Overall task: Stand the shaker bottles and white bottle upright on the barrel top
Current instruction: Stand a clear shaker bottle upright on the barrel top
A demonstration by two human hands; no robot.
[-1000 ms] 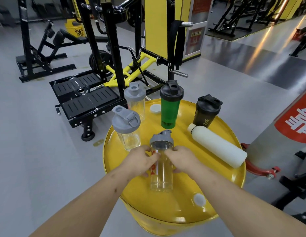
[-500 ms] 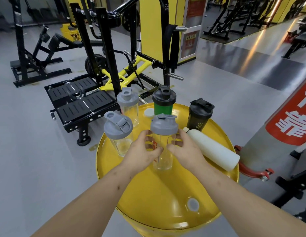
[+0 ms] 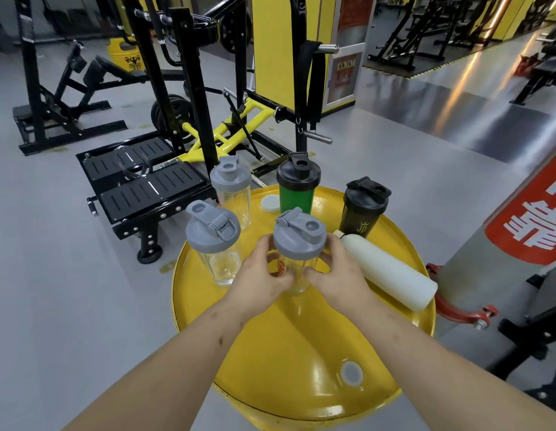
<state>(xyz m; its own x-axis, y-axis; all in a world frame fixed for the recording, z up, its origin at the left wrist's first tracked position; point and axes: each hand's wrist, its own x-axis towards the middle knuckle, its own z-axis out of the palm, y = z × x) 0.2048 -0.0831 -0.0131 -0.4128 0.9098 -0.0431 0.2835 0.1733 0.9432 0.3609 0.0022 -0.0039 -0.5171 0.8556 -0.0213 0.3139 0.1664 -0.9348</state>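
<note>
A clear shaker bottle with a grey lid [image 3: 299, 236] stands upright in the middle of the yellow barrel top [image 3: 289, 346]. My left hand [image 3: 260, 276] and my right hand [image 3: 335, 275] both wrap its clear body. Two more clear grey-lidded shakers stand upright at the left, one near [image 3: 213, 241] and one farther back [image 3: 231, 185]. A green shaker with a black lid [image 3: 297, 185] and a black shaker [image 3: 365, 206] stand at the back. The white bottle [image 3: 390, 272] lies on its side at the right, cap toward the black shaker.
A small white cap [image 3: 270, 203] lies on the barrel top near the green shaker, and a grey bung [image 3: 351, 372] sits in the near part. Black and yellow gym machines [image 3: 189, 119] stand behind the barrel. A grey bag with red lettering [image 3: 525, 231] stands at the right.
The clear shaker lay flat under both hands a second ago; it has been tipped up and now stands upright between them.
</note>
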